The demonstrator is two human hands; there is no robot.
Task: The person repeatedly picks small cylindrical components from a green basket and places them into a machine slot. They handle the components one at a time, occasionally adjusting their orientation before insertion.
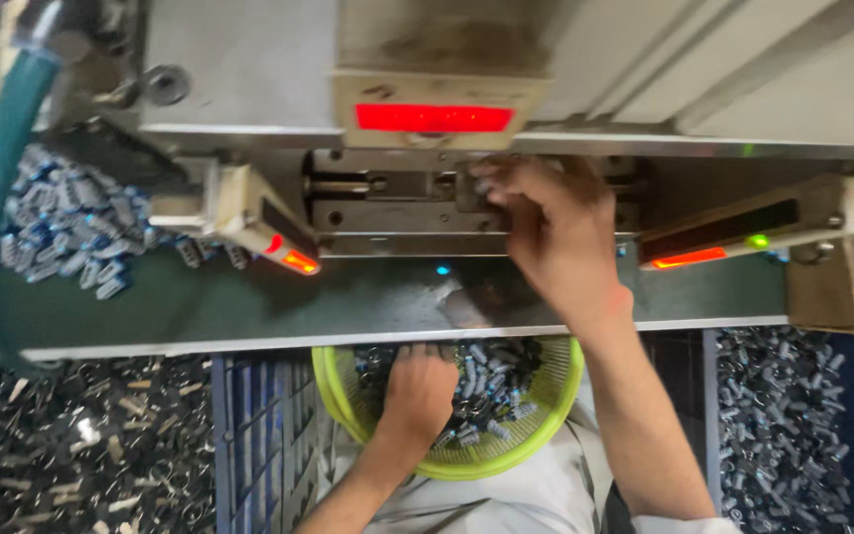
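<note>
At frame centre, a small part is pinched by the right hand (555, 232) at the press (397, 213); lower down, the left hand (417, 391) is buried in the basket (343, 405), its grip hidden.

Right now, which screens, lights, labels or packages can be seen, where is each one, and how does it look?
Red display bar: top centre on the machine, a glowing rectangle in a beige housing.
Left sensor light: orange-red, at the tip of an angled beige bar.
Right sensor bar: orange-red strip beside a green dot.
Packages or paper labels: none visible.
</note>
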